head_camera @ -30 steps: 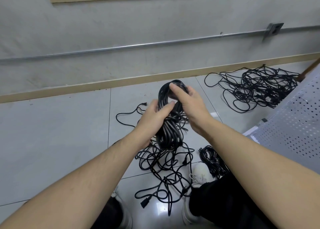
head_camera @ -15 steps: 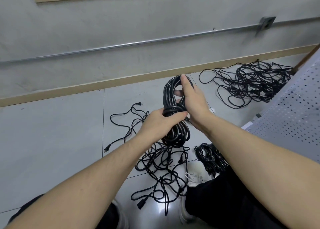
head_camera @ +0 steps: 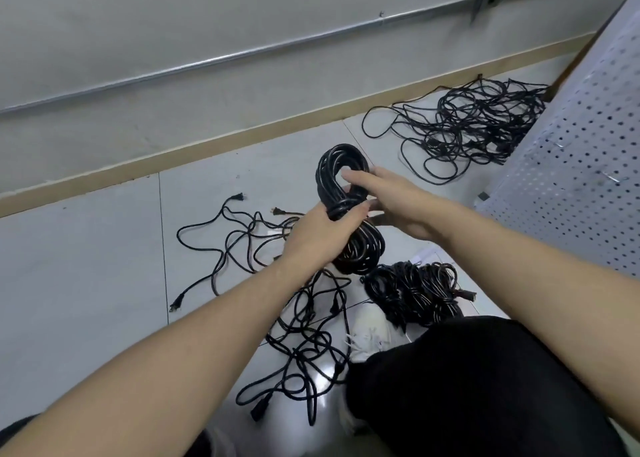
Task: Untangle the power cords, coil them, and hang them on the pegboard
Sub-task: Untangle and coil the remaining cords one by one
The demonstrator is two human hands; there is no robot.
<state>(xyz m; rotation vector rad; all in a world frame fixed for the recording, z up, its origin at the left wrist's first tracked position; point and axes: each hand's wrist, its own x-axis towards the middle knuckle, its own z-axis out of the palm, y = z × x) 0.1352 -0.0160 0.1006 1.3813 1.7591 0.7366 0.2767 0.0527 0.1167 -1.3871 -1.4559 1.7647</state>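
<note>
- near me, loose cords point(head_camera: 304, 346) sprawl tangled on the floor tile point(head_camera: 86, 276), beside a shoe point(head_camera: 367, 332).
- finished bundles point(head_camera: 415, 292) lie just past that.
- my left hand point(head_camera: 318, 238) grips the coiled cord point(head_camera: 346, 211) at its waist, held off the floor.
- my right hand point(head_camera: 388, 200) lies on the coil's upper loop, fingers straight.
- far tangle point(head_camera: 474, 124) by the wall; pegboard point(head_camera: 581, 166) at right.

Pegboard point(head_camera: 585, 166) cut off at right edge (hooks blurred)

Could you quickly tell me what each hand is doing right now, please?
Left hand: grips the coiled cord at its middle.
Right hand: open, fingers straight against the coil.
</note>
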